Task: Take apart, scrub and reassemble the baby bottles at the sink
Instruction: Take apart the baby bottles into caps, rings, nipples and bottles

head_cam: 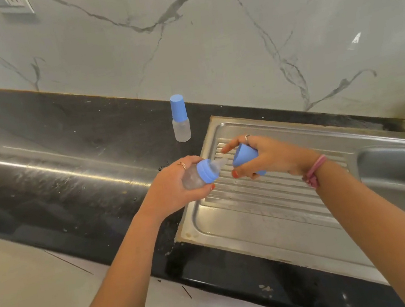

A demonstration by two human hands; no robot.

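The left hand [174, 183] curls round a small clear plastic bottle [191, 178], holding it on its side above the counter's edge, thumb underneath and fingers over the top. A ribbed blue collar [207, 170] rings the bottle's neck, and a soft, translucent nipple [220, 163] tapers out of it toward the right. The right hand [267, 155] grips a smooth blue cap [244, 155], a rounded cone of matte plastic with its open mouth facing the nipple, just apart from it. The forefinger stretches out straight over the nipple's tip while the thumb and remaining fingers wrap the cap. There is a ring on each hand, and a pink band [314, 170] sits bunched at the right wrist.

Under both hands lies the steel drainboard [257, 213], dull and scuffed, pressed into parallel ridges; it runs right into the rounded basin [403, 170]. The counter [64, 153] is polished black stone, flecked and streaked with glare. A second bottle [180, 118] stands upright on it behind the hands, near the drainboard's left corner: a frosted clear body under a tall cylindrical blue cap. The wall [204, 34] behind is pale marble-look slab with grey veins, and a white socket [15, 4] sits at top left.
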